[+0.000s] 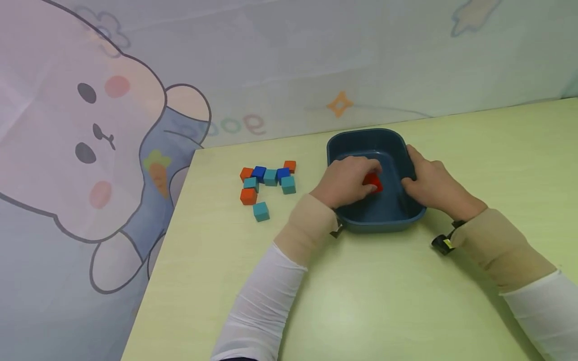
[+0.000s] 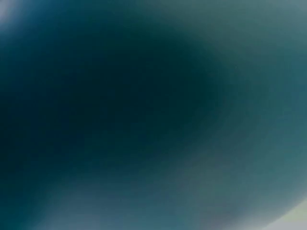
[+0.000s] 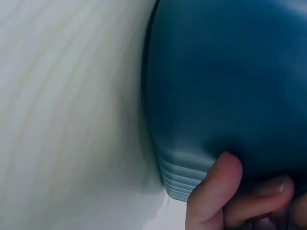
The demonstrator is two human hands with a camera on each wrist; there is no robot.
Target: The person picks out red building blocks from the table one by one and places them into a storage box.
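Observation:
A dark blue plastic basin (image 1: 377, 220) stands on the table. Reaching over its left side, my left hand (image 1: 345, 181) pinches a red block (image 1: 374, 181) between thumb and fingers, inside the basin. The right hand (image 1: 435, 185) grips the basin's right wall, thumb over the rim. In the right wrist view, fingertips (image 3: 223, 177) touch the basin's outer side (image 3: 230, 86). The left wrist view is a dark teal blur; neither hand nor block can be made out there.
Left of the basin, several orange, blue and teal cubes form a rough arch, among them an orange cube (image 1: 248, 196). A teal cube (image 1: 261, 211) lies apart, nearer me. Behind the pale yellow table (image 1: 361, 301) hangs a printed cloth (image 1: 280, 65).

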